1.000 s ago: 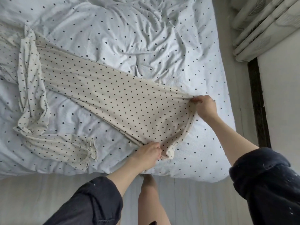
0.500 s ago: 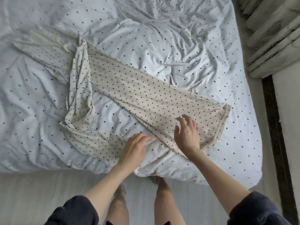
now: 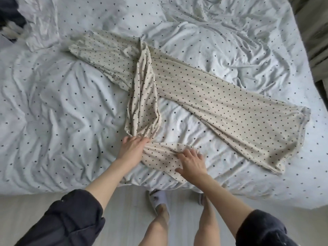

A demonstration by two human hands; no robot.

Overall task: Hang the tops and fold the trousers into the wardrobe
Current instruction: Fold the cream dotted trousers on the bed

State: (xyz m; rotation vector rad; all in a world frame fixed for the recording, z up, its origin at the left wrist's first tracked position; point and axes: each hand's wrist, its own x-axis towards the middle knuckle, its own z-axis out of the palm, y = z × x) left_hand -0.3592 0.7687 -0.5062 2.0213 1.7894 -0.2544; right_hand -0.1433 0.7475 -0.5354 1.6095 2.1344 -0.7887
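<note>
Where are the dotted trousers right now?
The trousers lie spread across the bed in the head view, with the left hand and right hand on the near leg.

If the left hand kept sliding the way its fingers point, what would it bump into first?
Probably the bunched, twisted part of the spotted trousers, right ahead of the left hand; its fingertips seem to touch that fold already.

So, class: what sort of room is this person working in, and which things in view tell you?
Most likely a bedroom: a bed with a rumpled dotted duvet, cream trousers spread on it, curtains beside it.
</note>
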